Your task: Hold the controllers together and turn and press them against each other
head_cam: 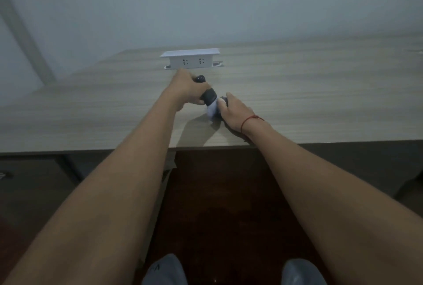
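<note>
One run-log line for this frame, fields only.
left hand: grips dark cylindrical object | right hand: holds its white end | wooden desk | white socket box behind

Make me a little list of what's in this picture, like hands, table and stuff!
left hand: grips a dark rounded object, fingers curled round it
right hand: holds a white object beside the dark one
what the objects are: too blurry to tell
table: light wood grain, both hands above it
socket box: white, raised from the tabletop behind the hands, two outlets
wrist: red string on the right one
</note>
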Demonstrator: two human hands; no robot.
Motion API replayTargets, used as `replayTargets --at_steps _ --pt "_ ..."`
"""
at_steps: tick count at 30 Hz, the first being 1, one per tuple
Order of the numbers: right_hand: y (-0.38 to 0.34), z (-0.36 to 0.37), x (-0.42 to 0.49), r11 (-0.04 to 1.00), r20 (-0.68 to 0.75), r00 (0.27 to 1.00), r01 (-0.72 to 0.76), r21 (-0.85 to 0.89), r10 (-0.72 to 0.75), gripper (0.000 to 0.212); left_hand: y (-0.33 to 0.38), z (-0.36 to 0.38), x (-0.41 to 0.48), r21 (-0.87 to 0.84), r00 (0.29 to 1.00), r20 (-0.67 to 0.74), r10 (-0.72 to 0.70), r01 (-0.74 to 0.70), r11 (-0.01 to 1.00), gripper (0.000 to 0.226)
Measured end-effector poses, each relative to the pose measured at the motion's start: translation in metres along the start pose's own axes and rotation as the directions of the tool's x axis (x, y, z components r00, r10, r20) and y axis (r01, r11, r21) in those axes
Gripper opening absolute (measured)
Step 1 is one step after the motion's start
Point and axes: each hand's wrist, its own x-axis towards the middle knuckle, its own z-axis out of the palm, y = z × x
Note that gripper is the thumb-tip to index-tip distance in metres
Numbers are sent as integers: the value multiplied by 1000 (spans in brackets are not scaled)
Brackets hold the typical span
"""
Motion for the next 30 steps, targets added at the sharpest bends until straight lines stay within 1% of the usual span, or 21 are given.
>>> replayTargets --at_steps 1,2,3,5,7,9,10,13,14,15,17,19,20,22,23,24,25,26,28,30 --pt "0 1 -1 1000 -1 1000 1 5 -1 42 4 0 -1 -20 1000 3 10 -10 1000 14" --pt "0 1 -2 1000 1 1000 1 9 -1 42 6 4 -4 -37 999 -30 19 -20 999 10" --pt "0 1 -4 1000 5 1000 -2 7 2 41 6 9 -5 -43 996 -92 22 -26 999 11" --pt "0 1 -6 1000 13 1000 -16 5 16 39 2 21 -7 14 970 -242 -1 4 1000 28" --pt "0 1 -8 1000 11 1000 -24 0 24 38 -3 27 -11 89 951 -310 6 22 996 35" --pt "-1 1 -10 1000 1 1000 -25 -11 25 41 -5 23 -10 133 960 -278 38 -1 991 34" --pt "-2 0 -10 1000 -4 1000 -24 -14 23 42 -4 19 -9 128 971 -237 42 -12 992 32" --pt "-2 0 -10 1000 -5 1000 -22 -12 22 43 1 5 -8 38 998 -68 12 -9 999 21" --pt "-3 0 -10 1000 -6 1000 -18 -10 18 42 2 2 -10 38 999 -34 15 -14 999 17" --pt "-3 0 -11 1000 -9 1000 -14 -8 14 42 2 2 -10 54 999 -31 31 -29 998 15" --pt "-3 1 -12 1000 -15 1000 -20 -13 20 41 -1 5 -11 149 992 -95 83 -69 986 15" --pt "-5 2 -13 999 -17 999 -31 -23 30 40 -13 11 -12 259 970 -205 130 -74 963 18" --pt "-5 3 -14 999 -13 999 -30 -29 30 40 -20 13 -13 249 956 -259 141 -75 966 20" --pt "-4 3 -13 999 -6 1000 -22 -41 22 40 -28 15 -14 117 910 -386 153 -116 986 22" --pt "-3 3 -13 999 -7 1000 -19 -46 19 41 -30 16 -14 41 883 -435 175 -175 984 22" --pt "-2 3 -12 999 -12 1000 -18 -50 17 42 -29 16 -13 -4 872 -441 213 -239 971 22" --pt "-2 3 -11 998 -18 1000 -18 -57 17 44 -26 16 -12 -3 879 -400 261 -286 958 21" --pt "-2 4 -11 998 -26 1000 -18 -63 17 47 -24 17 -10 35 894 -330 304 -310 950 22" --pt "-3 3 -10 997 -39 999 -24 -70 21 55 -19 17 -3 175 917 -201 344 -312 934 26" --pt "-4 3 -10 997 -52 998 -36 -71 32 60 -16 12 4 322 923 -131 360 -304 897 25"
